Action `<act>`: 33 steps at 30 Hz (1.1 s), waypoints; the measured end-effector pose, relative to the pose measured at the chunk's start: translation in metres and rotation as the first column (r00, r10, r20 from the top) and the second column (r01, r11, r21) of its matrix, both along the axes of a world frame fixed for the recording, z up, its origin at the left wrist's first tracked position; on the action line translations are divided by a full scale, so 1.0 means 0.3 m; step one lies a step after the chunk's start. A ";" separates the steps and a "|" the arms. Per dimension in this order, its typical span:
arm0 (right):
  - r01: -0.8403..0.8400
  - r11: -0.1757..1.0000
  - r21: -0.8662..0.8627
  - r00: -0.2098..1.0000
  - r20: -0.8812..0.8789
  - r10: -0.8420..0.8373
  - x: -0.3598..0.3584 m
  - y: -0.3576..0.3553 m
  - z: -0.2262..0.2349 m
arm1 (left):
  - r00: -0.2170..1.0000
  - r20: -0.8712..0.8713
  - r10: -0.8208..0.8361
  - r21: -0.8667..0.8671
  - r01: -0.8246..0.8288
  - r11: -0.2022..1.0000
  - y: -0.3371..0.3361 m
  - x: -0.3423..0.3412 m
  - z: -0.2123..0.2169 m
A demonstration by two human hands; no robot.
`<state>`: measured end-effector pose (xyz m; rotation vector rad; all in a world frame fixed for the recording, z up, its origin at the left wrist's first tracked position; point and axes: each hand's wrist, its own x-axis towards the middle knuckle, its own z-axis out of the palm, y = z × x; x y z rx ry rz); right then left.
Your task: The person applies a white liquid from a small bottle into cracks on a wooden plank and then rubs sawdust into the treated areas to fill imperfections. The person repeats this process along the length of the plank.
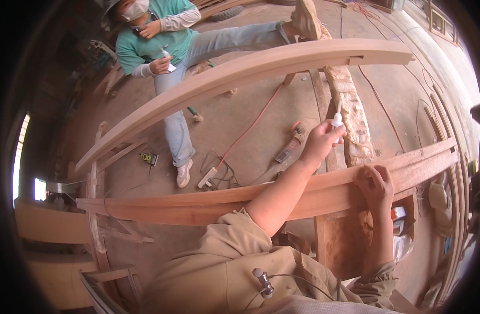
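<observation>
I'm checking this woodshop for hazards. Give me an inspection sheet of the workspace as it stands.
Surface: dusty concrete floor.
Job's things: near curved wooden beam; small white glue bottle.
Clutter: yellow tape measure, hand tool on the floor.
Hands: left hand holds the bottle; right hand rests on the beam.
Cables: orange cord across the floor.
Surroundings: far curved beam; seated person.

Wearer's clothing: khaki-tan work shirt (224, 272), lower centre of frame; loose, creased fabric; sleeves pushed up, left sleeve (235, 225) bunched near the elbow, right cuff (378, 277) gathered at lower right; forearms bare, no gloves; small grey clip-on microphone (263, 282) on the chest, thin grey cable (303, 285) running right from it.
</observation>
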<state>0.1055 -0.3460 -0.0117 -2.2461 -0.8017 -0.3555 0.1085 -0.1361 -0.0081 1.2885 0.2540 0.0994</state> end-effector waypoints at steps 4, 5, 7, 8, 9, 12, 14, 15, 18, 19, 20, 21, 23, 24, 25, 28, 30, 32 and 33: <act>-0.030 0.999 0.011 0.999 -0.016 0.030 -0.012 0.024 0.039 | 1.000 -0.016 0.003 -0.039 -0.004 0.999 0.032 -0.015 0.000; -0.041 0.999 0.016 0.998 -0.044 0.042 -0.011 0.019 0.041 | 1.000 -0.017 0.005 -0.043 -0.006 0.999 0.034 -0.020 0.007; -0.035 0.999 0.019 0.996 -0.079 0.036 -0.002 0.010 0.043 | 1.000 -0.021 0.007 -0.048 -0.008 0.999 0.025 -0.016 0.014; -0.019 1.000 0.018 0.996 -0.085 0.020 0.001 0.007 0.044 | 1.000 -0.024 0.007 -0.049 -0.008 0.999 0.022 -0.012 0.017; -0.003 1.000 0.016 0.995 -0.097 0.005 0.001 0.002 0.041 | 1.000 -0.016 0.000 -0.047 -0.001 0.999 0.017 -0.007 0.013; 0.025 0.999 0.029 0.987 -0.161 -0.020 -0.005 -0.001 0.035 | 1.000 -0.003 -0.009 -0.048 0.009 0.999 0.012 0.000 0.003; 0.014 1.000 0.023 0.986 -0.165 -0.010 -0.015 0.004 0.051 | 1.000 -0.010 0.007 -0.058 -0.008 0.998 0.019 -0.011 0.012; 0.010 1.000 0.018 0.986 -0.169 -0.007 -0.020 0.008 0.056 | 1.000 -0.003 0.007 -0.057 -0.007 0.998 0.021 -0.013 0.011; 0.016 0.999 0.037 0.995 -0.103 -0.012 -0.018 0.020 0.051 | 1.000 0.008 0.005 -0.053 -0.004 0.999 0.021 -0.009 0.006; 0.014 0.999 0.035 0.995 -0.102 -0.010 -0.018 0.019 0.048 | 1.000 0.005 0.004 -0.050 -0.004 0.999 0.021 -0.009 0.005; 0.011 0.999 0.034 0.995 -0.102 -0.008 -0.018 0.016 0.044 | 1.000 0.001 0.003 -0.047 -0.003 0.999 0.020 -0.009 0.005; 0.011 0.999 0.036 0.995 -0.104 -0.007 -0.019 0.016 0.038 | 1.000 0.002 0.004 -0.047 -0.003 0.999 0.023 -0.010 0.005; 0.006 0.998 0.057 0.988 -0.157 0.003 -0.020 0.013 0.041 | 1.000 0.003 0.004 -0.045 -0.004 0.999 0.028 -0.014 0.009; 0.003 0.998 0.068 0.982 -0.187 0.010 -0.018 0.010 0.042 | 1.000 -0.001 0.005 -0.053 -0.005 0.999 0.028 -0.014 0.009; 0.007 0.998 0.068 0.984 -0.176 0.006 -0.014 0.007 0.039 | 1.000 -0.006 0.006 -0.059 -0.007 0.998 0.025 -0.012 0.012; 0.030 0.997 0.067 0.986 -0.166 -0.019 -0.014 -0.002 0.007 | 0.999 -0.037 0.025 -0.040 -0.027 0.999 0.014 -0.022 0.036; 0.020 0.996 0.092 0.977 -0.211 0.000 -0.011 0.001 -0.002 | 0.999 0.032 0.021 -0.050 -0.019 0.999 0.022 -0.007 -0.005; 0.026 0.998 0.059 0.977 -0.215 -0.013 -0.015 0.004 0.009 | 1.000 -0.007 0.026 -0.026 -0.026 0.999 0.020 -0.011 -0.001; 0.028 0.999 0.032 0.979 -0.201 -0.021 -0.009 0.002 0.022 | 1.000 -0.011 0.029 -0.025 -0.029 0.999 0.017 -0.009 0.009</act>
